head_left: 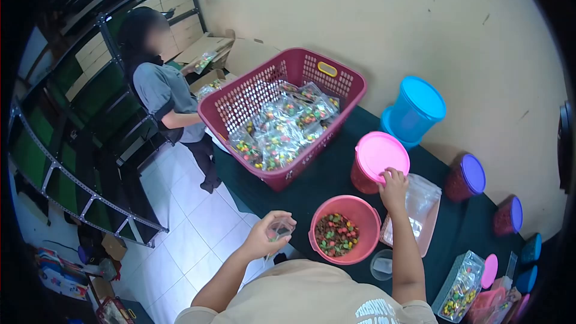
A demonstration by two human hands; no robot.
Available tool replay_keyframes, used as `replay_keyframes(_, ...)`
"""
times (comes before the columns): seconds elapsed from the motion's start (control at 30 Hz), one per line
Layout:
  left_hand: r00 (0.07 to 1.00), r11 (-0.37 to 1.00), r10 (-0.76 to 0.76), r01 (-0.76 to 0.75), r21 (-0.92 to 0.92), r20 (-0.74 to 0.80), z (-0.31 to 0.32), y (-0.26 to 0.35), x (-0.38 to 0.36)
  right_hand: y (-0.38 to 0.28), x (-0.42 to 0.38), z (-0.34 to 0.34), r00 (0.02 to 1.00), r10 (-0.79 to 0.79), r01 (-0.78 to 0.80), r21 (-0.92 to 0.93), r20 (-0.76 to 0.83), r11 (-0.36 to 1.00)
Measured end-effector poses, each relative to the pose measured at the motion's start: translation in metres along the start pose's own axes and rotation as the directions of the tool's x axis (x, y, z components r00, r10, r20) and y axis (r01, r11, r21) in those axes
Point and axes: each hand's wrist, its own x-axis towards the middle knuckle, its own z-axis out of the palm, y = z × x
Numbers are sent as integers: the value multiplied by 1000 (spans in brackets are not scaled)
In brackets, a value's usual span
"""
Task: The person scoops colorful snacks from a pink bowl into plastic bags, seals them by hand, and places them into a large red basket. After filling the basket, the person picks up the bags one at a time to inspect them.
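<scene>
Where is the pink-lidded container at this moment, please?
In the head view, the pink-lidded container stands right of centre, just beyond the coral-pink basin, with the right hand at the near edge of its lid.

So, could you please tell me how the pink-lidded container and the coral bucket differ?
The pink-lidded container is covered; the coral bucket is open, showing loose colourful pieces. The right hand is at the container's lid edge, but clear of the bucket. The bucket looks wider across its top than the container. Both are round and stand on the dark table.
</scene>
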Motion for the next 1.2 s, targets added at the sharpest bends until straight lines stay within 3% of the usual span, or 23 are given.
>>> replay_keyframes(0.07,998,998,-53,54,26,-21,9,-10,6,19,4,-4,999,-46,47,-55,20,997)
replay_keyframes(0.1,991,989,-131,132,66,-13,-35,11,-18,-28,-16,17,998,1,-1,4,65,1000)
replay_keyframes(0.23,996,992,-80,77,100,35,-37,-6,8,-32,-13,-10,999,-31,33,-76,30,997)
replay_keyframes(0.3,993,991,-82,72,117,83,-39,0,14,-63,-34,-49,983,-57,54,20,176,998)
replay_keyframes(0.43,991,989,-121,115,88,65,-34,-5,29,-107,-110,-93,955,-124,83,161,269,984)
replay_keyframes(0.7,984,994,-85,74,77,155,14,-5,32,-102,-181,-85,909,-231,135,281,347,950)
replay_keyframes(0.8,989,993,-70,58,99,132,30,-4,26,-99,-177,-92,892,-296,193,305,342,933)
replay_keyframes(0.97,992,995,-78,83,-49,98,48,-2,-1,-90,-181,-89,837,-399,258,373,375,891)
replay_keyframes(1.2,998,996,-59,61,71,-18,66,8,-34,-83,-171,-79,842,-435,299,396,319,868)
